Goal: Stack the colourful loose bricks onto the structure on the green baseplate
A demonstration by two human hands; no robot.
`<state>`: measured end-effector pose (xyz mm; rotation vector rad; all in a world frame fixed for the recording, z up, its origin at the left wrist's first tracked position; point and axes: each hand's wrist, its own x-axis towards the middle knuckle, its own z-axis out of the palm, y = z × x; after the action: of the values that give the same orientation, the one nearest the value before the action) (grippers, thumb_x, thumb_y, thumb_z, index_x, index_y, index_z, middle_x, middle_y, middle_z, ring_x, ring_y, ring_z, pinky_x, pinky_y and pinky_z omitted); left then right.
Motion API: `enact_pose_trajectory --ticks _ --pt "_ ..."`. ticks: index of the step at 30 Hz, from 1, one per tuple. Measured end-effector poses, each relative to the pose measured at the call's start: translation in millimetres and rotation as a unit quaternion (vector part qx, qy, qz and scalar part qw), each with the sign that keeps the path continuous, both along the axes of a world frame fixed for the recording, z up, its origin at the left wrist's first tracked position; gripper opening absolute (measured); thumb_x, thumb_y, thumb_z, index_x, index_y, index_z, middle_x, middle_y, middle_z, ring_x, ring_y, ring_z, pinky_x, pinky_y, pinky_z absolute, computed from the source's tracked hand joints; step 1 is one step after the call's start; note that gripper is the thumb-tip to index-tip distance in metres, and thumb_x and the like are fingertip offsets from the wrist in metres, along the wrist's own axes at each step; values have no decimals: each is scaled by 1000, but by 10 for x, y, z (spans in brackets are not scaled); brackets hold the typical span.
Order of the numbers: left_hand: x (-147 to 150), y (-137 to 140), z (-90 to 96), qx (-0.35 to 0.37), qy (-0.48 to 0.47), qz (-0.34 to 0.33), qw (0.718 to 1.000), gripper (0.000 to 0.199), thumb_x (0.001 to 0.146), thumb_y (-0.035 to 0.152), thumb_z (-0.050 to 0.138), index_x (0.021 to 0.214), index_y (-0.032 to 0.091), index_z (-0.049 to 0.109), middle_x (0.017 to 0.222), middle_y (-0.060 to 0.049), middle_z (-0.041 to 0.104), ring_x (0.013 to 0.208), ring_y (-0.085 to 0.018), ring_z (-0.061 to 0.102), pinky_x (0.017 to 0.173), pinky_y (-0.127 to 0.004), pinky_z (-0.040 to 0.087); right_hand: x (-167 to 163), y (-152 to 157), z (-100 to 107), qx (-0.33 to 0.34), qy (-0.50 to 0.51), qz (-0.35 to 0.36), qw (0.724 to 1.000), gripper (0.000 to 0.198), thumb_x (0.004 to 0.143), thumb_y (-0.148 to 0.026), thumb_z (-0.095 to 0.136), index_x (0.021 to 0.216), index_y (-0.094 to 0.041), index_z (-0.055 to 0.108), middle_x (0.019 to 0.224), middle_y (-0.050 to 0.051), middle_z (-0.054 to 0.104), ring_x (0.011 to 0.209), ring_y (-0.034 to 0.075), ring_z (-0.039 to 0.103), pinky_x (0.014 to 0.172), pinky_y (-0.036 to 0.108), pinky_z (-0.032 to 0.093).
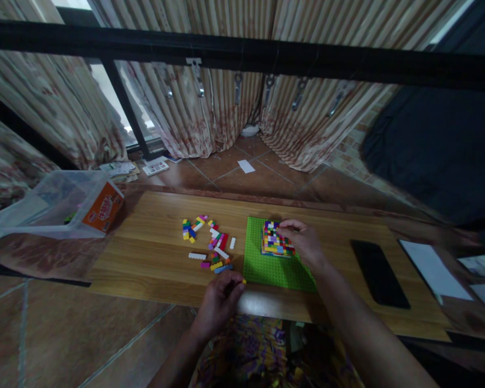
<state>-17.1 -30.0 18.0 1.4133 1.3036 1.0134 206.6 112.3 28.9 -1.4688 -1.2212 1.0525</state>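
Observation:
A green baseplate (254, 269) lies on the wooden board, bearing a block of many-coloured toy bricks (275, 242) near its far side. My right hand (303, 240) reaches over the block from the right, fingertips bent together at its upper right edge. Whether a brick is between those fingers is hidden. By the near left corner of the baseplate, my left hand (222, 296) is closed, with a small yellow brick (244, 281) pinched at the fingertips. Loose bricks (220, 252) in several colours lie scattered left of the baseplate, just beyond my left hand.
A black phone-like slab (380, 275) rests on the board (145, 258) at the right. Farther right lies a white sheet (434, 269). At the far left stands a clear plastic bin (64, 205) with an orange label. Striped curtains (222, 113) hang behind a dark rail (242, 51).

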Motion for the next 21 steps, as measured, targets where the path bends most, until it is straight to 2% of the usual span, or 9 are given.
enact_pose_trajectory --ticks 3,10,14,17,21 --pt "-2 0 -18 -5 0 7 1000 15 87 30 56 84 18 63 83 -3 63 78 -15 57 71 -25 44 -40 1 -12 -30 60 -25 997 30 50 -38 81 69 -19 68 64 -2 62 60 14 54 61 29 42" --pt "0 1 -61 -21 -14 6 1000 19 87 35 57 87 17 62 81 -2 60 78 -15 55 71 -25 43 -103 -8 -31 -14 85 -38 996 29 50 -36 79 69 -19 65 63 -3 60 57 12 51 58 28 41" --pt "41 12 -84 -44 -85 37 995 21 84 38 61 88 17 61 77 -1 57 72 -13 53 66 -23 42 -95 -34 -41 -1 80 -24 997 31 51 -40 79 69 -19 65 62 -3 60 57 13 52 60 29 42" --pt "73 36 -24 -84 -181 80 977 26 79 41 67 86 17 59 71 1 55 66 -11 52 62 -22 42 -49 -102 6 25 25 -18 999 35 58 -46 76 80 -19 69 75 1 67 68 17 59 67 32 46" --pt "82 59 132 -109 -242 107 958 31 72 41 72 83 16 59 70 1 57 65 -11 54 63 -23 45 -71 -348 169 135 -101 -49 984 29 73 -49 66 85 -22 72 94 6 70 91 22 61 82 36 46"
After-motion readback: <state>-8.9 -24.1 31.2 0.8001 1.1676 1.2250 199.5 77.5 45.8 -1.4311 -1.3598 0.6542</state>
